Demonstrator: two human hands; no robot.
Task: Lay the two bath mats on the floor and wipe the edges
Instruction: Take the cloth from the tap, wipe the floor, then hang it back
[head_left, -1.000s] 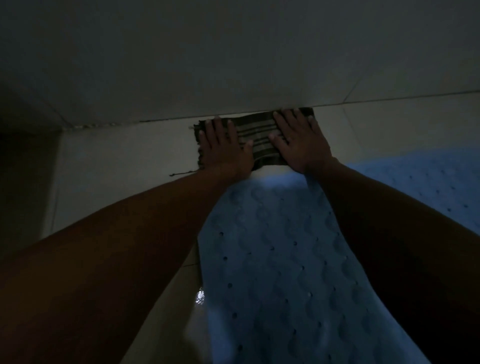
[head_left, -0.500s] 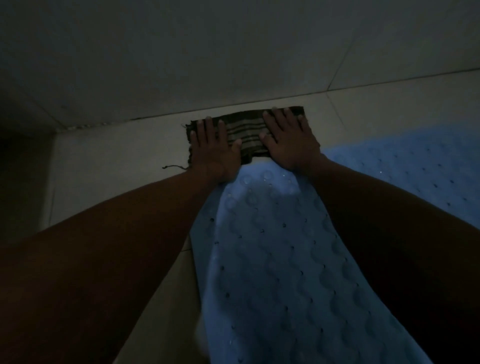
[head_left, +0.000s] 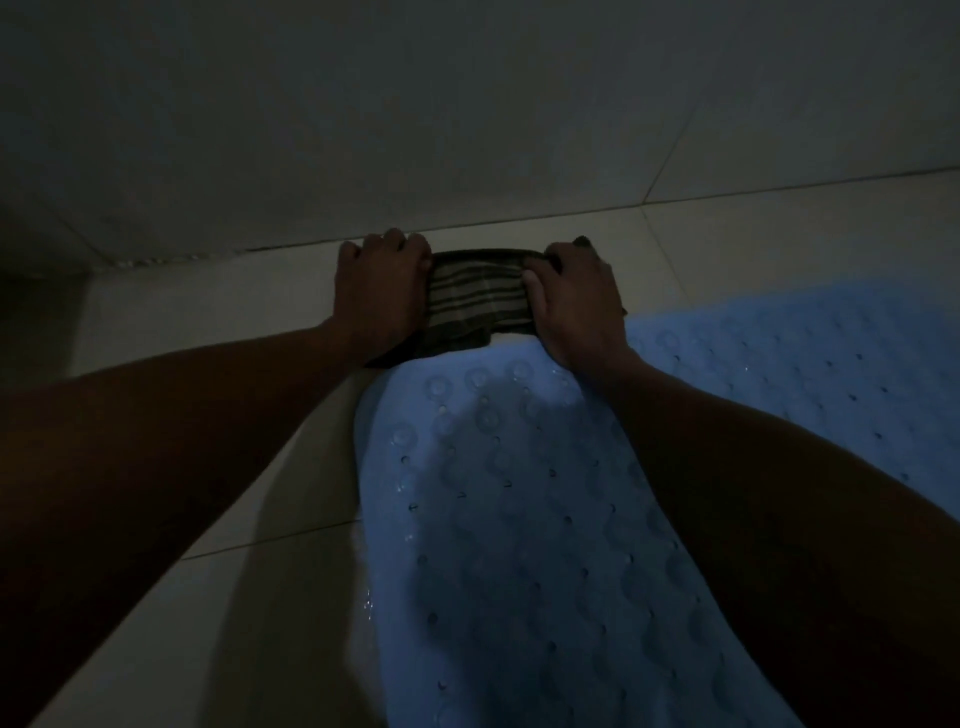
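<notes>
A pale blue bath mat with holes and round suction cups lies on the tiled floor, running from the bottom of the head view up to its rounded far end. A second blue mat lies to its right. A dark striped cloth sits on the floor at the first mat's far end, close to the wall. My left hand grips the cloth's left end with curled fingers. My right hand grips its right end, bunching the fabric between them.
The tiled wall rises just beyond the cloth, meeting the floor along a grout line. A dark corner lies at the far left. The room is dim.
Both hands lay flat on the spread cloth before; now their fingers have curled and gathered it into a narrower bunch. The cloth sits slightly nearer the mat's end.
</notes>
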